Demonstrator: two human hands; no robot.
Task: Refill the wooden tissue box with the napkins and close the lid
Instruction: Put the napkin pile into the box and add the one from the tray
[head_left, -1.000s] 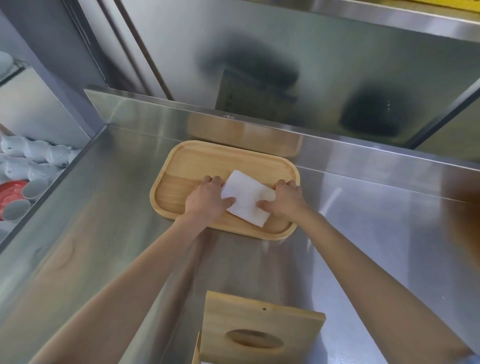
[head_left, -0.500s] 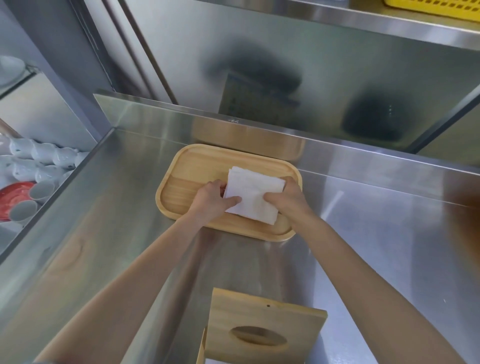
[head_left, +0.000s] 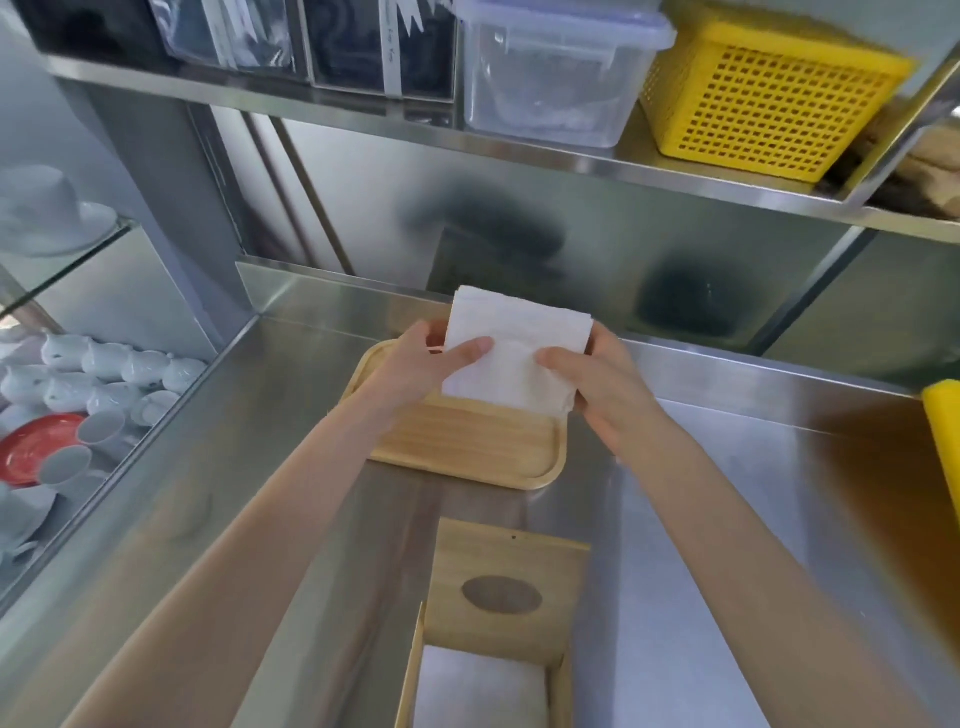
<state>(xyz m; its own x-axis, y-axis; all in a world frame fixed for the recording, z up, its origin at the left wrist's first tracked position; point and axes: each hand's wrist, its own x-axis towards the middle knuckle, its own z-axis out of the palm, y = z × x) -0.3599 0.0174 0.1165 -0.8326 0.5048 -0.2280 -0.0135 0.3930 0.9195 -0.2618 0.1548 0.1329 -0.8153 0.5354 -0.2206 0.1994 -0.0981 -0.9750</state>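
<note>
I hold a white stack of napkins (head_left: 514, 348) between both hands, lifted above the wooden tray (head_left: 467, 447). My left hand (head_left: 431, 358) grips its left edge and my right hand (head_left: 597, 379) grips its right edge, thumbs on top. The wooden tissue box (head_left: 561, 691) sits at the near edge of the steel counter, with its lid (head_left: 509, 587) swung open away from me; the lid has an oval slot. White napkins (head_left: 478, 691) lie inside the box.
A steel counter (head_left: 727, 519) with a raised back edge. Shelf above holds a clear plastic container (head_left: 556, 67) and a yellow basket (head_left: 763, 88). White cups (head_left: 104, 374) and a red plate (head_left: 31, 452) lie lower left. A yellow object (head_left: 945, 436) at the right edge.
Both hands have gathered the napkins off the tray and raised them; the stack now stands tilted up above the tray's far side. The view has tipped upward.
</note>
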